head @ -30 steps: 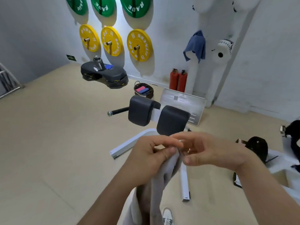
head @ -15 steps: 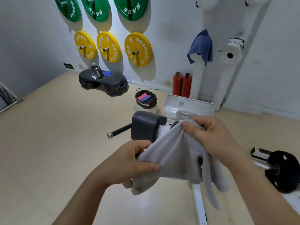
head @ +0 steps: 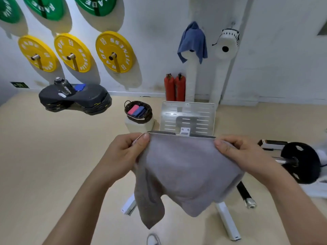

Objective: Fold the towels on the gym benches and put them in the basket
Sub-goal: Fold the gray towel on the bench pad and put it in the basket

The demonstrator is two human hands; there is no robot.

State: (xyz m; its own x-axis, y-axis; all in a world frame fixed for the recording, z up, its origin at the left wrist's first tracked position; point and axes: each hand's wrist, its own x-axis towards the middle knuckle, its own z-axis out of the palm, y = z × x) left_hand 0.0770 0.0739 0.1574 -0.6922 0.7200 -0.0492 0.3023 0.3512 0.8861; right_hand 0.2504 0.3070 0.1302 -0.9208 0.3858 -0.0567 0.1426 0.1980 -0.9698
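The grey towel [head: 185, 170] now hangs stretched out, no longer bunched, left hand [head: 127, 154] and right hand [head: 242, 156] each pinching 1 top corner: ready for folding.

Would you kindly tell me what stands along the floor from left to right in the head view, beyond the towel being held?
Stack of black pads → basket → red fire extinguishers → black weight plate.

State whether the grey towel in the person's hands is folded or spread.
Spread: the grey towel hangs loose from its top edge, pulled taut between left hand and right hand pinching the corners.
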